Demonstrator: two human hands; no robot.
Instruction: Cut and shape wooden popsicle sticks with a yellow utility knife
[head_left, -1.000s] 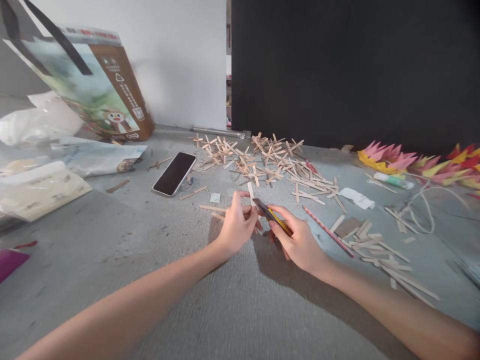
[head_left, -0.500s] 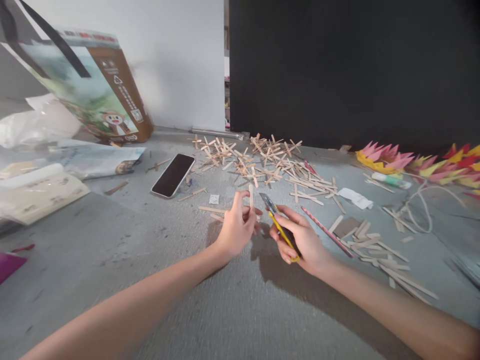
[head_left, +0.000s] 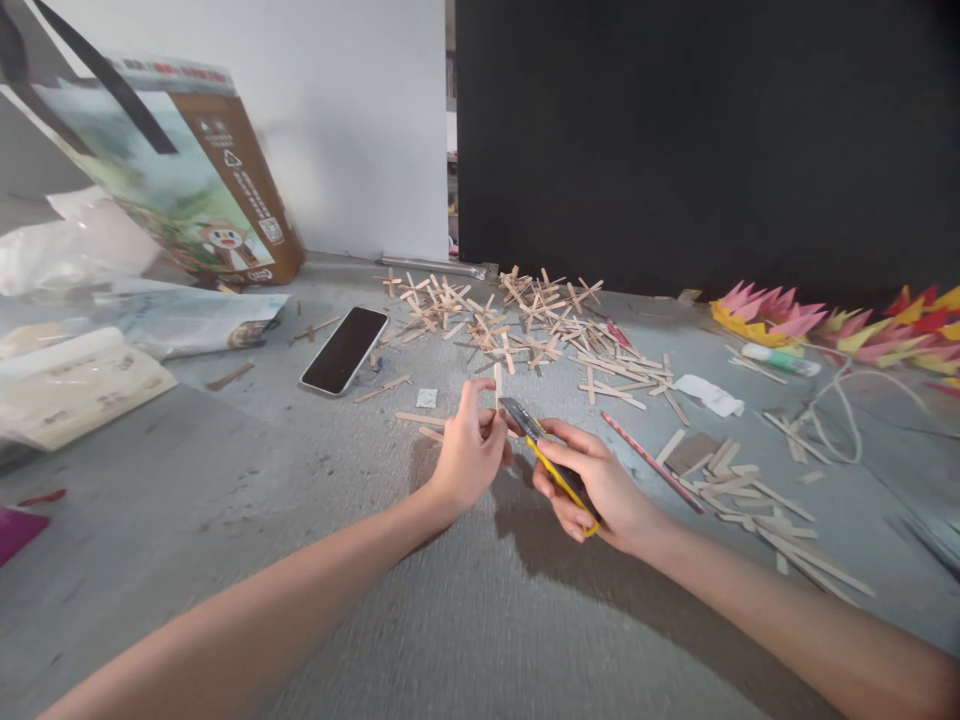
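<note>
The left hand [head_left: 466, 458] is gripping a wooden stick [head_left: 498, 379] over the worktop [head_left: 420, 630], its long axis pointing away from the person; from its right, the right hand [head_left: 613, 497] is angling a gripped cutter [head_left: 559, 471] towards it, contact unclear.

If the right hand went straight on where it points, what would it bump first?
Probably the wooden stick pinched in the left hand; the cutter in the right hand has its tip almost at it. The left fingers are close too, and depth is unclear.
</note>
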